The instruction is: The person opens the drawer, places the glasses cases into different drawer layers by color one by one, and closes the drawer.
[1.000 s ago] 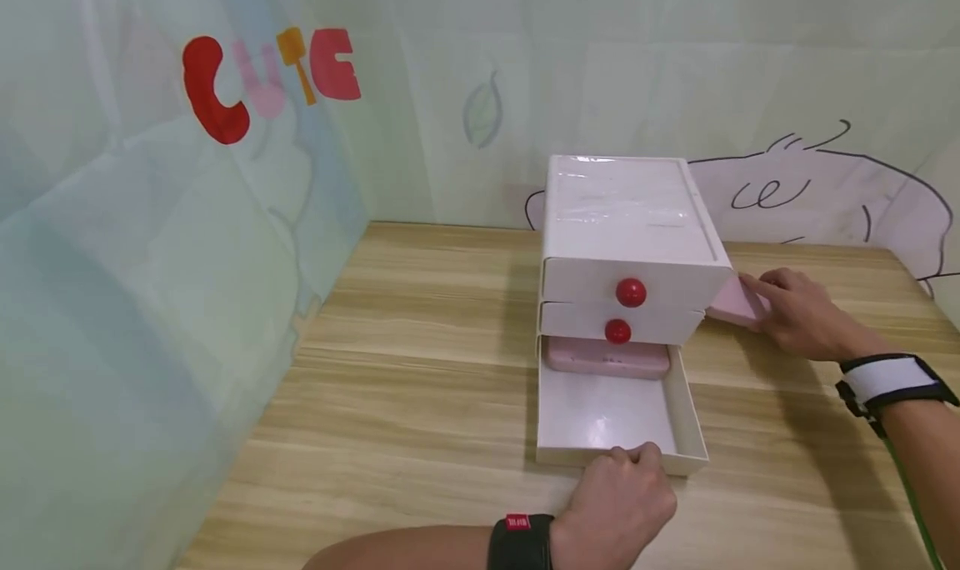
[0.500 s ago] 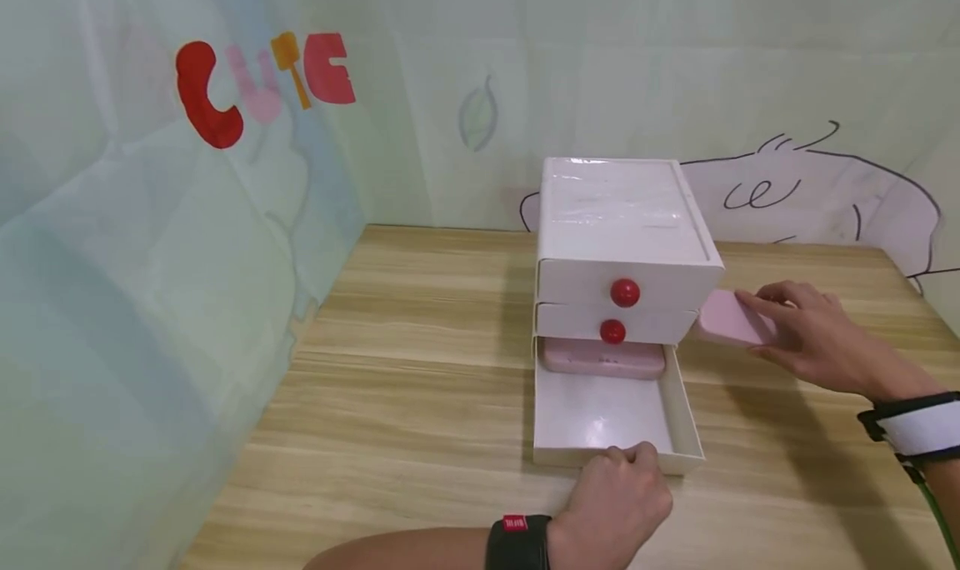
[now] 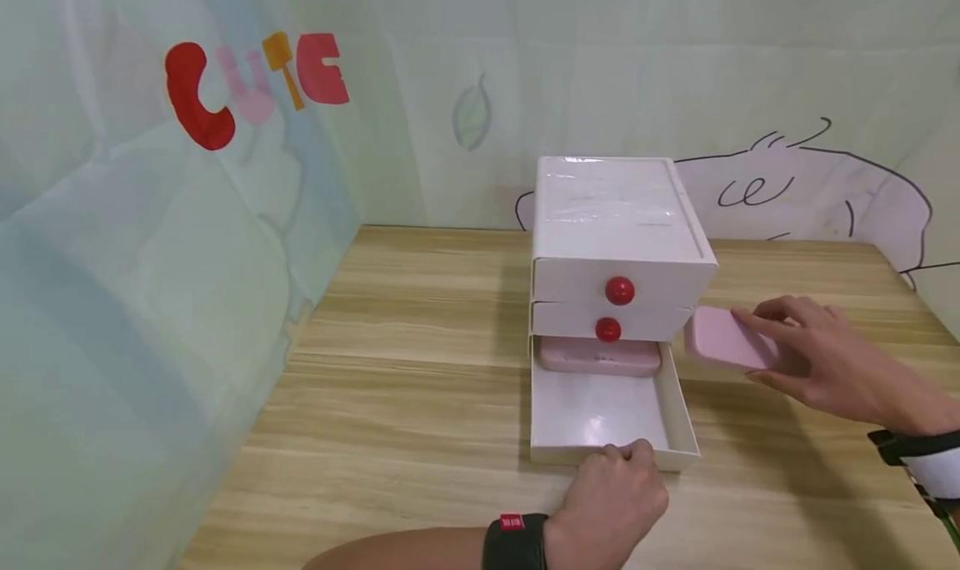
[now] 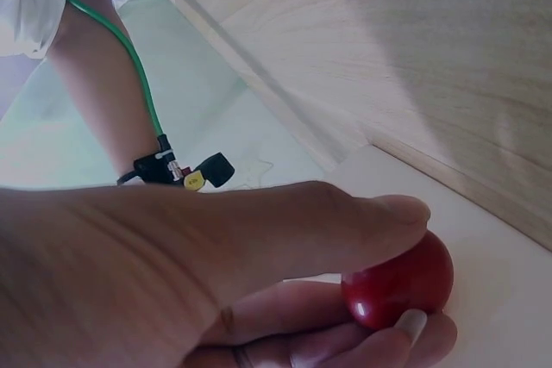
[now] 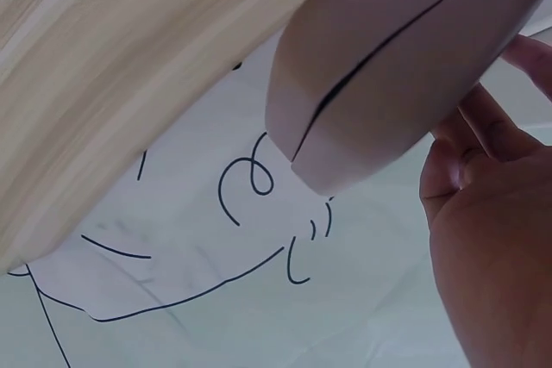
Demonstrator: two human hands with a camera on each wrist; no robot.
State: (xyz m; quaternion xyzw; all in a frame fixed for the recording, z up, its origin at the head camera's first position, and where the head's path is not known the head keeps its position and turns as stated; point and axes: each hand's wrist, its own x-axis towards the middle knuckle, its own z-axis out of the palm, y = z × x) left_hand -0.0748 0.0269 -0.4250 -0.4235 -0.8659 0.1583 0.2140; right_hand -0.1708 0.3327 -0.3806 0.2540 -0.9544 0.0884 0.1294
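Observation:
My left hand (image 3: 611,499) is at the front of the pulled-out bottom drawer (image 3: 592,407) of a white drawer unit (image 3: 618,207). In the left wrist view its thumb and fingers pinch that drawer's round red knob (image 4: 401,282). Beside the unit, on its right, my right hand (image 3: 840,362) grips a pink glasses case (image 3: 727,338), held above the table. A seam runs along the case's edge in the right wrist view. Another flat pink case (image 3: 600,358) lies at the back of the open drawer, partly hidden under the middle drawer.
The upper drawers are closed, with a red knob (image 3: 619,291) on the top one and another red knob (image 3: 608,329) below it. All this stands on a wood-grain table (image 3: 405,345). A printed cloth backdrop (image 3: 420,103) hangs behind and to the left.
My right hand has lifted the pink glasses case off the table beside the unit and brought it nearer to me. The left hand keeps its hold on the knob; the drawer stays out.

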